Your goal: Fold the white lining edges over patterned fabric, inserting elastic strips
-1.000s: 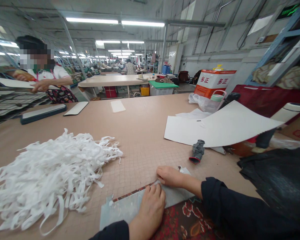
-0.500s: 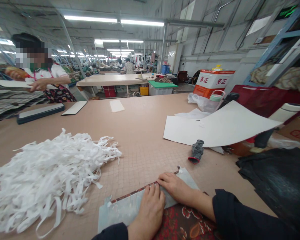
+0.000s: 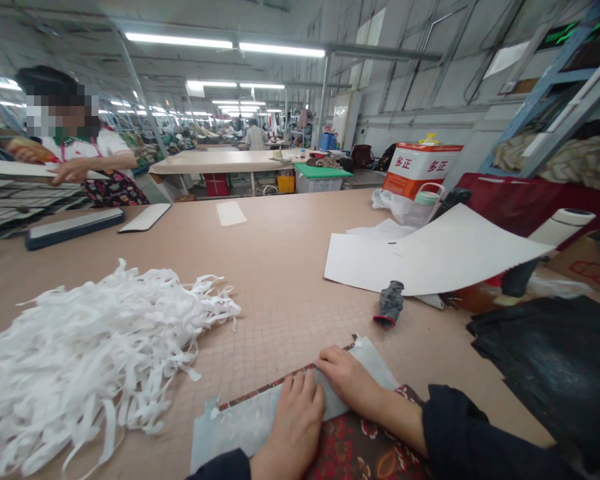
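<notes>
A dark red and brown patterned fabric [image 3: 365, 443] lies at the table's near edge, with a pale blue-grey sheet [image 3: 240, 427] over its upper part. A narrow patterned strip [image 3: 265, 387] shows along the sheet's far edge. My left hand [image 3: 297, 420] presses on the sheet, its fingers bent and close together at the strip. Just to its right, my right hand [image 3: 353, 380] is at the same edge with fingers drawn together. The fingertips of both hands are partly hidden, so what they pinch, if anything, is unclear.
White strips [image 3: 90, 360] are heaped at left. A grey glove-like piece [image 3: 391, 305] lies before a curved white board [image 3: 430, 257]. Black sheets [image 3: 555, 367] lie at right. Across the table [image 3: 280, 267], at far left, a person [image 3: 95, 150] holds a pale panel.
Both hands stay at the strip edge with barely any movement. A bit more of the patterned fabric shows beside my right wrist. The whole view has shifted slightly.
</notes>
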The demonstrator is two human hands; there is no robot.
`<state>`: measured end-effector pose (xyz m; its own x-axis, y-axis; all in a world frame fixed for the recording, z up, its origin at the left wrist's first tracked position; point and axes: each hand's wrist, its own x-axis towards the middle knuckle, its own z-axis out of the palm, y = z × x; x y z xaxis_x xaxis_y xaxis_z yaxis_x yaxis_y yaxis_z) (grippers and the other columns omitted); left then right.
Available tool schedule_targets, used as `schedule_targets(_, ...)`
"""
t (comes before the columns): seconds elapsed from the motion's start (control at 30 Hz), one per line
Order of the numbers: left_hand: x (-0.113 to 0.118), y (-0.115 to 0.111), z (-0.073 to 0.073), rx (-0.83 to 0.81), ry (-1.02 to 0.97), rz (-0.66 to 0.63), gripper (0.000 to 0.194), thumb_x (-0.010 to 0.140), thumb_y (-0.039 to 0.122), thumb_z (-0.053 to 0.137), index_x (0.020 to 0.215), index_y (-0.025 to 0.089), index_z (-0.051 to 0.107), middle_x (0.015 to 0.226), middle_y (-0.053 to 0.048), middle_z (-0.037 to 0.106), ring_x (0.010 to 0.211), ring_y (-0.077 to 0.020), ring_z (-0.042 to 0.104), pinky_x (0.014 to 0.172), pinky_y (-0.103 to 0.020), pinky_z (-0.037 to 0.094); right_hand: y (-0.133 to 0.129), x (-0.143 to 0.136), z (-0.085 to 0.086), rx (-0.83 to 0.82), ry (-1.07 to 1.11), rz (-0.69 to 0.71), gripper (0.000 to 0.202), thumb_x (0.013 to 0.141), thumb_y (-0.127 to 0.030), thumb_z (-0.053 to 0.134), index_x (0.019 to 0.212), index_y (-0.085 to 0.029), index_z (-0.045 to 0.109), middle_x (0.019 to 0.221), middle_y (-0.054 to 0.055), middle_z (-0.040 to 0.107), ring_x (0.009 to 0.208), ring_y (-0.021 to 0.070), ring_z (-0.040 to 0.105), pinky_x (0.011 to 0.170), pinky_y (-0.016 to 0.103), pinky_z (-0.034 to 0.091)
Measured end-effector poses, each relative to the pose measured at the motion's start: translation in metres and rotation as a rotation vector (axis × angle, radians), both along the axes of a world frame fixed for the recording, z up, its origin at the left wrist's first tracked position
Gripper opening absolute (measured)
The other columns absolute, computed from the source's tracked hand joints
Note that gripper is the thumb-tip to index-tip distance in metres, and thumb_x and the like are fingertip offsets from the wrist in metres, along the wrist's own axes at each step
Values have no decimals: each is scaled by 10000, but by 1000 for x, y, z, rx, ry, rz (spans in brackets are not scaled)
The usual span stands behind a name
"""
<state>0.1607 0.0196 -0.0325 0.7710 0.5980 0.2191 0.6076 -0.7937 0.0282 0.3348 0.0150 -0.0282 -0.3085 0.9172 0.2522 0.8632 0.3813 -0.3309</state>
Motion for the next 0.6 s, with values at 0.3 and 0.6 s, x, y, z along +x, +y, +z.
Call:
schedule_targets(0.3,1,9,8,-118,-22,66,257,838,181,464,1076,144,553,1153,-72,568,1039,-228,486,886,-389,402,-1,5,-5,-38,114,-49,189,836,-71,429,916,-162,575,873,48,583,849,174,509,774,303,441)
schedule_targets(0.6,5,15,21,-101,149,-65,228,850,170,423,1012,130,579,1037,-81,591,908,-227,514,773,-389,424,-8,4,1,-24,23,82,221,833,-101,447,1008,-160,569,964,79,577,928,198,507,813,341,435)
